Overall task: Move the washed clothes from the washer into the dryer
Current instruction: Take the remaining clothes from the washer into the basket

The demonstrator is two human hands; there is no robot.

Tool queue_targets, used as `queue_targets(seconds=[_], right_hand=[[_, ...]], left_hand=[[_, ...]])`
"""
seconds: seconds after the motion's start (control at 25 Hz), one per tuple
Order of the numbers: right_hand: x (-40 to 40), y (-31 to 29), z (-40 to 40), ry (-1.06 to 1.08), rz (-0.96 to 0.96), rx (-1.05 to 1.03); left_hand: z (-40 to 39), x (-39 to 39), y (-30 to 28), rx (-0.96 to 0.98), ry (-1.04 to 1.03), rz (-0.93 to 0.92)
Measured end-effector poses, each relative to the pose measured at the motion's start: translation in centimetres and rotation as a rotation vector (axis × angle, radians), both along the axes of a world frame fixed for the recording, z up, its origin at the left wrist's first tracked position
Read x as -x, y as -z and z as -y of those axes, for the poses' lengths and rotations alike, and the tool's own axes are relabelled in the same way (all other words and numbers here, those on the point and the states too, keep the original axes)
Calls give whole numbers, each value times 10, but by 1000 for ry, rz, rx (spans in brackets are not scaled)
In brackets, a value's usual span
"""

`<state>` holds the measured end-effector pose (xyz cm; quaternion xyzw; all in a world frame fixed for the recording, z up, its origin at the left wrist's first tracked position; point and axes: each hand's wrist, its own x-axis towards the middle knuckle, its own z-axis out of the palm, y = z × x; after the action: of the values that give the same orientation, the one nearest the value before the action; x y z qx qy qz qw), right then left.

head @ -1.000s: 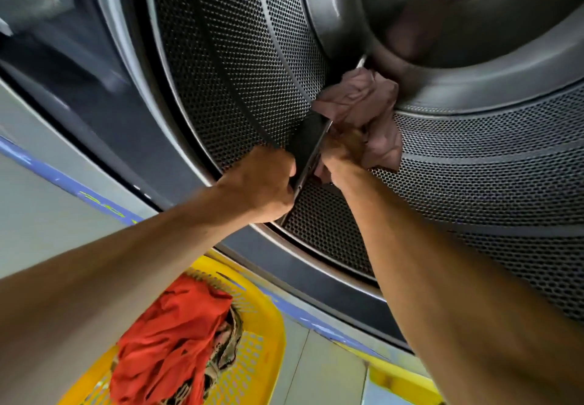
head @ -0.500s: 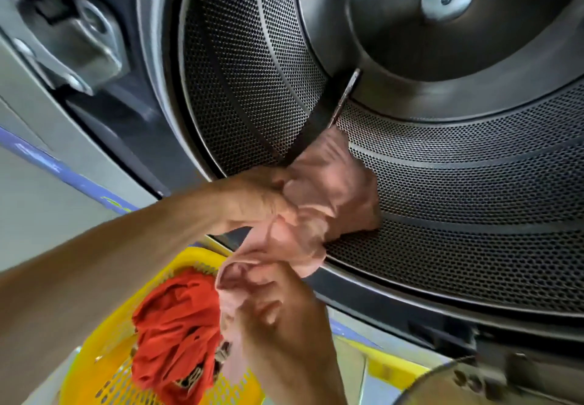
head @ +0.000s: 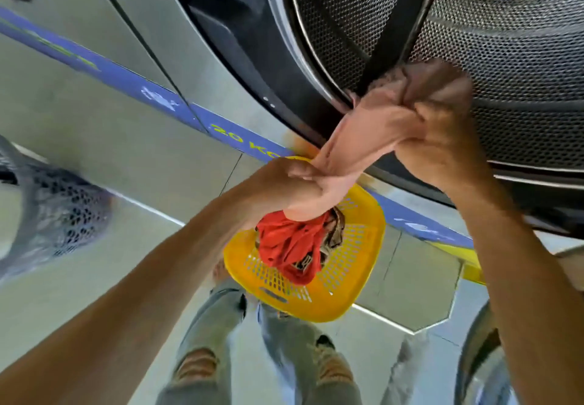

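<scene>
- One pink cloth (head: 373, 129) is stretched between both hands at the drum (head: 505, 57) mouth, at two o'clock, probably so it clears the rim before being dropped.
- The left hand (head: 297, 186) is clenched round its lower end; the right hand (head: 442, 142) is bunched round its upper end.
- One yellow basket (head: 357, 291) is set directly below, at six o'clock, holding one red garment (head: 287, 243) and a patterned item.

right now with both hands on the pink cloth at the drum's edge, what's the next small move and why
Probably lower the pink cloth into the yellow basket and let go. The left hand and right hand both grip it, stretched between them just outside the drum, and the basket sits directly below, already holding a red garment.
</scene>
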<state>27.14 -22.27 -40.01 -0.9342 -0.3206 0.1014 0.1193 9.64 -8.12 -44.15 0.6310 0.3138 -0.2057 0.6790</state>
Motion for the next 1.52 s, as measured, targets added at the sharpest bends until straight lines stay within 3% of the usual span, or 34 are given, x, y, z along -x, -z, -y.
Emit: queue_targets(seconds=[0.08, 0.16, 0.24, 0.32, 0.4, 0.44, 0.52, 0.6, 0.72, 0.84, 0.92, 1.04, 1.12, 1.24, 1.52], right_hand=[[26, -9, 6, 168, -160, -116], [63, -18, 10, 201, -407, -248], [90, -20, 5, 268, -755, -486], [105, 1, 8, 482, -987, -607], [117, 33, 14, 717, -1136, -567], [122, 49, 20, 718, -1106, -438], [130, 79, 32, 488, -879, -27], [138, 101, 45, 294, -626, 281], [146, 117, 59, 306, -477, 356], [161, 124, 75, 417, -382, 375], [172, 134, 86, 476, -375, 382], [178, 159, 101, 612, -553, 300], [181, 171, 107, 684, -640, 194], [182, 184, 114, 679, -552, 225], [204, 128, 111, 694, -515, 222]], left_hand=[[-1, 2, 4, 274, -150, -38], [4, -4, 6, 435, -246, -30], [13, -6, 10, 500, -353, 18], [19, -2, 20, 478, -420, 19], [24, 9, 36, 391, -408, -25], [27, 16, 44, 354, -405, -69], [33, 28, 64, 250, -363, -227], [34, 42, 74, -29, -170, -370], [24, 59, 88, -519, 90, -233], [13, 76, 96, -716, 22, -141], [7, 84, 109, -724, 49, -221], [-4, 92, 136, -644, 248, -323], [-7, 94, 150, -679, 346, -272], [-8, 92, 158, -760, 383, -120], [-29, 106, 95, -660, 498, -130]])
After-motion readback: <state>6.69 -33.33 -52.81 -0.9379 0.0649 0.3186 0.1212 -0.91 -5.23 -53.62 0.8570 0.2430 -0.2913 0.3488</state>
